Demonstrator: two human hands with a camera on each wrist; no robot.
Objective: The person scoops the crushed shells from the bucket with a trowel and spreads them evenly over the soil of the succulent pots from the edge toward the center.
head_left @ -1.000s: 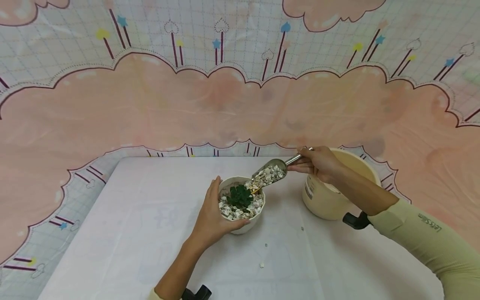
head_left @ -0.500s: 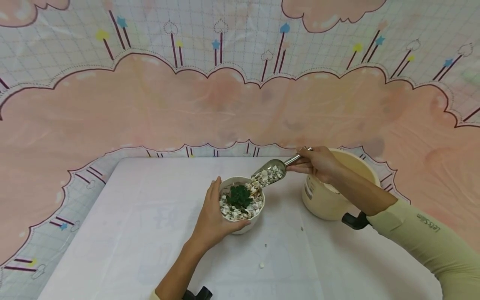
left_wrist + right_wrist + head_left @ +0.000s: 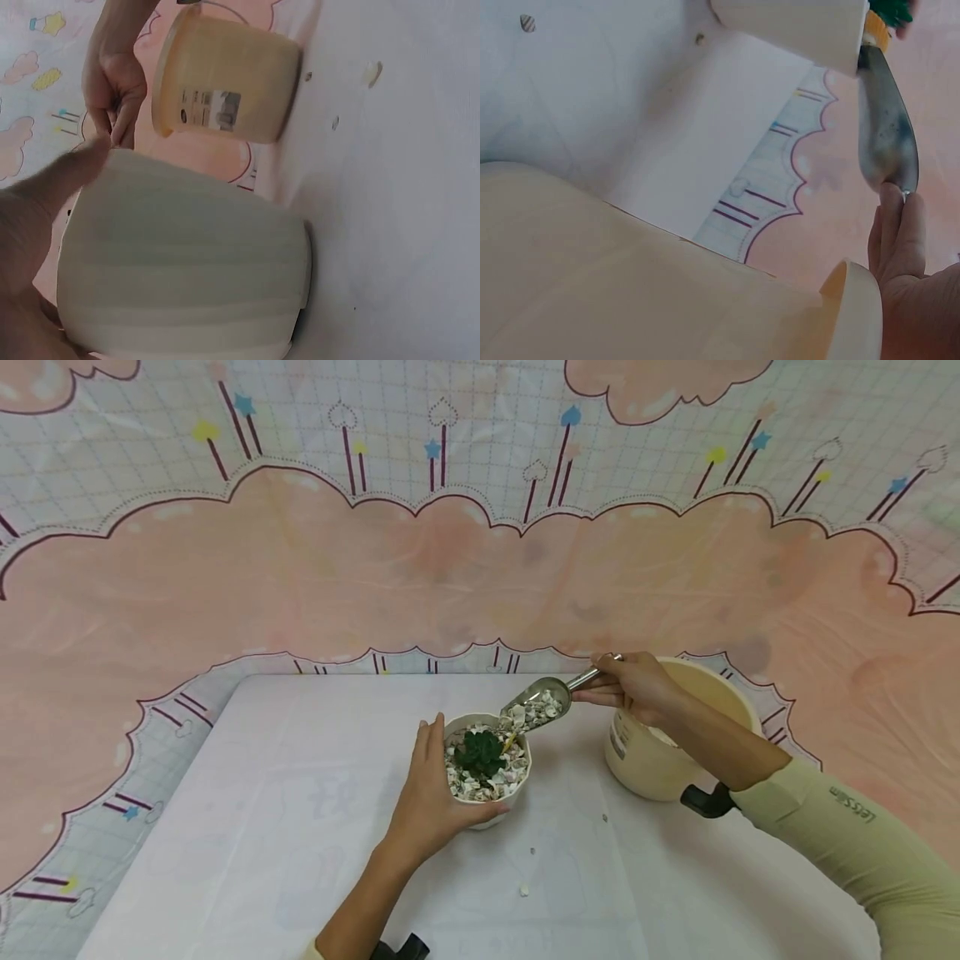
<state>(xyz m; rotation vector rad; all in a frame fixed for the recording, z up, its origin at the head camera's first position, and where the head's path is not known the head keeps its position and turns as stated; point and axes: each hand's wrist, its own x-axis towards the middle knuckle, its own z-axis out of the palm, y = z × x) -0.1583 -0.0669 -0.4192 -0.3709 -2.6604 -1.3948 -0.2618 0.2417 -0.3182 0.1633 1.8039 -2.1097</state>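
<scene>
A white flower pot (image 3: 491, 817) stands on the table, holding a dark green succulent (image 3: 480, 753) ringed by pale pebbles (image 3: 480, 788). My left hand (image 3: 431, 802) grips its left side, the thumb across the front and the fingers round the back. In my right hand (image 3: 637, 687) I hold the handle of a metal scoop (image 3: 557, 710), tilted down to the left with its lip over the pot's right rim. Pebbles lie in the scoop and at its lip. The right wrist view shows the scoop's underside (image 3: 889, 124) against the rim.
A cream bucket (image 3: 652, 772) with a printed label stands right of the pot, under my right forearm. A few stray pebbles (image 3: 524, 891) lie on the white tabletop (image 3: 300, 827). Behind the table hangs a pink patterned cloth (image 3: 450, 577).
The heap of pebbles in the scoop has shrunk slightly. My left hand and the pot have shifted a little to the right; the scoop has barely moved.
</scene>
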